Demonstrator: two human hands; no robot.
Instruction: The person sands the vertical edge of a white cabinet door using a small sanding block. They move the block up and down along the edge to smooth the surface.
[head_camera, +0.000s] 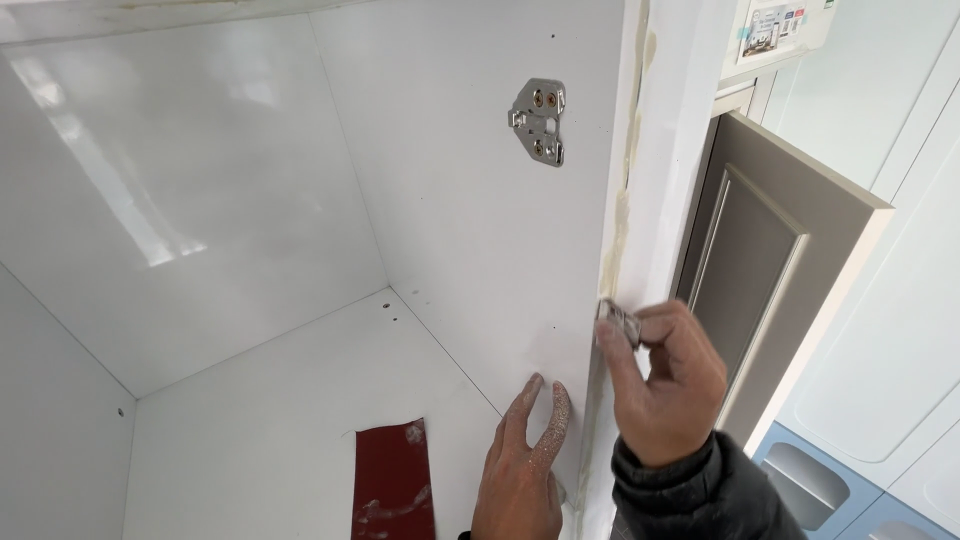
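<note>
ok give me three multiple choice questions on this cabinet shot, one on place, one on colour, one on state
1. Where is the hinge plate?
A. on the cabinet's right side panel
B. on the cabinet floor
C. on the grey door

2. What colour is the sandpaper sheet?
A. blue
B. dark red
C. yellow

3. What is the right hand doing?
A. hanging open, away from everything
B. lying flat on the floor panel
C. pinching a small block against the panel's front edge

Answers: 1 A, the plate is screwed high on the side panel. 2 B, it lies dark red on the floor. 3 C, fingers grip it at the edge; the left hand rests on the panel.
</note>
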